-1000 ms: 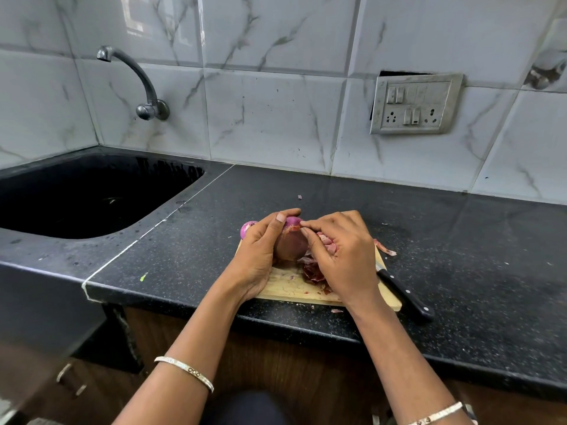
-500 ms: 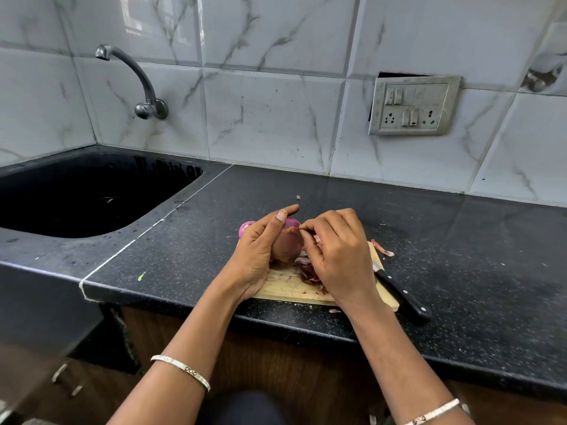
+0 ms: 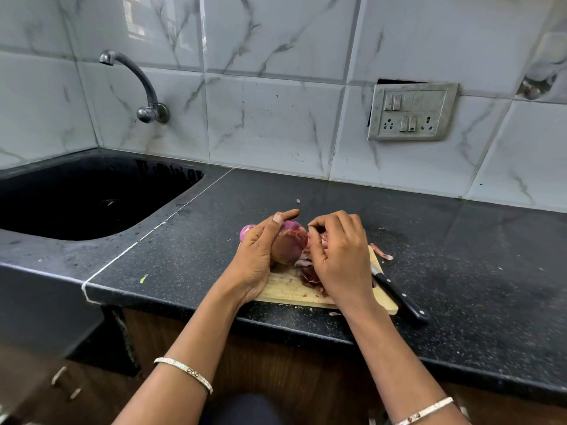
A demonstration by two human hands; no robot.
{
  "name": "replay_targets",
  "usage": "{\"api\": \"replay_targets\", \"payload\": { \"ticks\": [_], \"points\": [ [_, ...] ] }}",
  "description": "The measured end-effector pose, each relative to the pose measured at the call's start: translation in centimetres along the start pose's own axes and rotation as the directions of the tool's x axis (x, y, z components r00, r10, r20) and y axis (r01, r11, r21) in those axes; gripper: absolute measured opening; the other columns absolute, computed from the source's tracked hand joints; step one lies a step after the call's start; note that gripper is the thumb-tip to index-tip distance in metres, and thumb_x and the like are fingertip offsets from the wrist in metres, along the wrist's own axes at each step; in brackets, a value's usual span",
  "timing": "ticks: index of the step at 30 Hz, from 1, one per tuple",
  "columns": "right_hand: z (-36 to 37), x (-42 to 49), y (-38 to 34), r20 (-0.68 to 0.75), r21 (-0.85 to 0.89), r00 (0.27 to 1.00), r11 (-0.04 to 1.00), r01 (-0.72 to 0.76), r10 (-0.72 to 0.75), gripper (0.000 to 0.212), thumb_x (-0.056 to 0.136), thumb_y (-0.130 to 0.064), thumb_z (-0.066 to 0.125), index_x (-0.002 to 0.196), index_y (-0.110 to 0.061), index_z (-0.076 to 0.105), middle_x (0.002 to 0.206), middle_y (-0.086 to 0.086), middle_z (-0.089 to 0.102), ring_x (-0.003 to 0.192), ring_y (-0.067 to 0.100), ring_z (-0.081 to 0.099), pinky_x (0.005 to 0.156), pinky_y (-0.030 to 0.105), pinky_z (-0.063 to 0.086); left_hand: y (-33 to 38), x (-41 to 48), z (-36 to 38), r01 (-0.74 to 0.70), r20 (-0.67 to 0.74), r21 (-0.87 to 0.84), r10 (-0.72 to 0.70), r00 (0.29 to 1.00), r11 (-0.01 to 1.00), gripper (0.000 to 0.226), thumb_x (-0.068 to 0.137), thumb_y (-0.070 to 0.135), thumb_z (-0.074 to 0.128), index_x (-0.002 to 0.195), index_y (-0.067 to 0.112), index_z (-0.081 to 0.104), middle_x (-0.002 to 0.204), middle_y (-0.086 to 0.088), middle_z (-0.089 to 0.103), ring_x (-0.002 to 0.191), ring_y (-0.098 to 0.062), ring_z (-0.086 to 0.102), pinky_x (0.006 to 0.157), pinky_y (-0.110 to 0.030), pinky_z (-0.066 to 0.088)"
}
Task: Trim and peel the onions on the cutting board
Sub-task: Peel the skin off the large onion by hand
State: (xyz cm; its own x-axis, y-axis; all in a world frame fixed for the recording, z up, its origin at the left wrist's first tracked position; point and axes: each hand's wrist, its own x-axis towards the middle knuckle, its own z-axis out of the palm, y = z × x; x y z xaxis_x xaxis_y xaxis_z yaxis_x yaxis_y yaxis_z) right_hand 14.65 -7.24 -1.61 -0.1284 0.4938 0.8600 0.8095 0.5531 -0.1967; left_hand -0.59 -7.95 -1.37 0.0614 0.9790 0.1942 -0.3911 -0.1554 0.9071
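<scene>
The black speckled stone countertop (image 3: 460,256) stretches away on both sides of the hands, and the pale wooden cutting board (image 3: 285,289) lies directly beneath them. The black-handled kitchen knife (image 3: 399,297) rests untouched just outside the right wrist, half on the board's right edge.

The left hand (image 3: 259,256) cups the brown-skinned red onion (image 3: 290,243), thumb curled round its near side and forefinger stretched over the top. Compared with a second ago, the onion is turned a little in that palm, so more glossy purple flesh shows at its top beside the forefinger. The right hand (image 3: 340,256), then pressed up against the bulb with fingertips at its crown, now sits slightly away to the right, its fingers bent in a pinch; it seems to hold a strip of papery skin, though I cannot tell for sure.

That suggests peeling is under way, with dry brown skin still covering most of the near face.

A second, peeled pinkish-purple onion (image 3: 245,233) peeks out behind the left knuckles. The heap of reddish onion skins (image 3: 310,273) lies under the right palm, and one loose peel scrap (image 3: 380,251) sits just beyond the right hand.
</scene>
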Motion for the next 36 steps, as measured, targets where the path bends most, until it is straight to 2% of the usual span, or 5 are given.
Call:
{"api": "replay_targets", "payload": {
  "ticks": [5, 10, 24, 30, 36],
  "points": [
    [-0.9, 0.1, -0.1, 0.081, 0.331, 0.986, 0.93, -0.163, 0.145, 0.007, 0.096, -0.018, 0.069, 0.1, -0.014, 0.073, 0.096, -0.008, 0.068, 0.094, 0.008, 0.063, 0.083, 0.029, 0.051, -0.2, 0.2, -0.1, 0.012, -0.044, -0.008, -0.013, 0.999, 1.0, 0.042, 0.107, 0.036, 0.048, 0.127, 0.004, 0.067, 0.113, -0.021, 0.074, 0.105, -0.029, 0.073, 0.091, -0.043, 0.06],
    [-1.2, 0.3, -0.2, 0.076, 0.439, 0.989, 0.887, -0.145, 0.124, 0.011, 0.089, -0.02, 0.079, 0.099, -0.015, 0.08, 0.094, -0.007, 0.075, 0.09, 0.005, 0.07, 0.081, 0.029, 0.056, -0.1, 0.2, 0.0, 0.03, -0.032, -0.018, -0.03, 0.999, 0.999, 0.044, 0.107, 0.036, 0.046, 0.126, 0.003, 0.068, 0.115, -0.024, 0.074, 0.108, -0.034, 0.072, 0.094, -0.047, 0.059],
    [-1.1, 0.2, 0.1, 0.047, 0.509, 0.987, 0.847, -0.154, 0.151, 0.005, 0.083, -0.013, 0.084, 0.088, -0.014, 0.083, 0.084, -0.006, 0.076, 0.079, 0.005, 0.072, 0.072, 0.022, 0.057, -0.2, 0.2, -0.1, 0.012, -0.002, 0.015, -0.012, 1.0, 1.0, 0.043, 0.109, 0.034, 0.043, 0.129, 0.003, 0.066, 0.117, -0.021, 0.074, 0.111, -0.032, 0.072, 0.092, -0.042, 0.06],
    [-0.8, 0.1, 0.3, 0.043, 0.424, 0.993, 0.898, -0.118, 0.11, 0.003, 0.086, -0.013, 0.079, 0.086, -0.011, 0.082, 0.081, -0.004, 0.074, 0.074, 0.007, 0.069, 0.069, 0.027, 0.056, -0.3, 0.2, -0.2, 0.006, 0.008, 0.064, -0.006, 1.0, 0.998, 0.043, 0.11, 0.033, 0.042, 0.129, 0.003, 0.065, 0.112, -0.019, 0.075, 0.104, -0.03, 0.073, 0.095, -0.045, 0.059],
    [-0.4, 0.2, -0.1, 0.009, 0.288, 0.998, 0.955, -0.066, 0.066, 0.005, 0.085, -0.006, 0.076, 0.081, -0.01, 0.077, 0.078, -0.004, 0.07, 0.071, 0.007, 0.063, 0.065, 0.021, 0.05, -0.2, 0.1, -0.1, 0.022, 0.014, 0.062, -0.023, 1.0, 0.998, 0.044, 0.109, 0.034, 0.043, 0.13, 0.003, 0.065, 0.115, -0.023, 0.074, 0.106, -0.031, 0.073, 0.093, -0.045, 0.06]
  ]
}}
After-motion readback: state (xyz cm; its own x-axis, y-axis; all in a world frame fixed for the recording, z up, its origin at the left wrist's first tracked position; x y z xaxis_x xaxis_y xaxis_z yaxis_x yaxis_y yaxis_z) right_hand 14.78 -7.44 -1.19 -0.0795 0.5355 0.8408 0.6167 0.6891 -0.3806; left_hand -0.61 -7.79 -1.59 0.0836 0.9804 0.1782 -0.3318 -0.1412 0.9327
